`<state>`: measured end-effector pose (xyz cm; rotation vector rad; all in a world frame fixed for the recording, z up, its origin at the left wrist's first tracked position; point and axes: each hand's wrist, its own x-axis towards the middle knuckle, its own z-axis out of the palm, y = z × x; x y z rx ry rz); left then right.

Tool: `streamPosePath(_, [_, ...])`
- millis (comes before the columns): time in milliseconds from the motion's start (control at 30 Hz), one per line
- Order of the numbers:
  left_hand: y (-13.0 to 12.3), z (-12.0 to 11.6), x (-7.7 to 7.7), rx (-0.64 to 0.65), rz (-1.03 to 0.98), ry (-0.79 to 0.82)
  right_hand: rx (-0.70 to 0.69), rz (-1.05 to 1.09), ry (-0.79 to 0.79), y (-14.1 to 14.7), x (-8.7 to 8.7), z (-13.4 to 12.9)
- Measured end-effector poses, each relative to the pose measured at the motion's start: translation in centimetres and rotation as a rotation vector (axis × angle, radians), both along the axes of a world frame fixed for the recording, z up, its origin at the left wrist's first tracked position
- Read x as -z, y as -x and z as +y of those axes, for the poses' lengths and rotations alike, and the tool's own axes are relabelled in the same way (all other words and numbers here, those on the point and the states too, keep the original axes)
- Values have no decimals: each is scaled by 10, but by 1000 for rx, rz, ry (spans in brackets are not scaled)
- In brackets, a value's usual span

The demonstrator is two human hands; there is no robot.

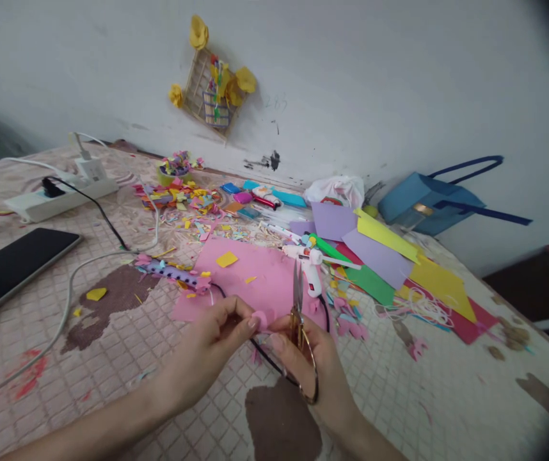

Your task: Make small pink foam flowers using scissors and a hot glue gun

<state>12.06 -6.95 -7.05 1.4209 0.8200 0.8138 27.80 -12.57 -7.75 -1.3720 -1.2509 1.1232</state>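
Observation:
My left hand point(224, 333) pinches a small curled pink piece point(259, 319), foam or paper, between thumb and fingertips. My right hand point(308, 362) has gold-handled scissors point(297, 294) hooked on it, blades pointing up and away from the pink piece. Its thumb and forefinger also close on the piece's right end. Both hands are over the near edge of a pink sheet point(246, 269). Just beyond the scissors lies a white glue gun point(309, 262) with a black cord. Left of the sheet rests a purple dotted strip point(173, 274) with pink bits on its ends.
A phone point(10, 272) and a white power strip point(63, 197) with cables lie at the left. Colored scraps point(183, 195) are heaped at the back. Several colored sheets point(380, 256) overlap at the right, before a blue bag point(428, 202). A flower decoration point(219, 89) hangs on the wall.

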Motion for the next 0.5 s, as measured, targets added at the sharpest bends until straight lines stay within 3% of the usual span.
streamPosePath(133, [0,-3,2,-13,138,-227,36,1,-16,0,-5,1])
streamPosePath(300, [5,-1,8,2,228,-672,19,183,16,-1,1,2])
streamPosePath(400, [12,1,12,92,280,-859,-2,394,81,2,7,3])
streamPosePath(500, [17,2,13,186,294,-921,-50,527,118,4,8,5])
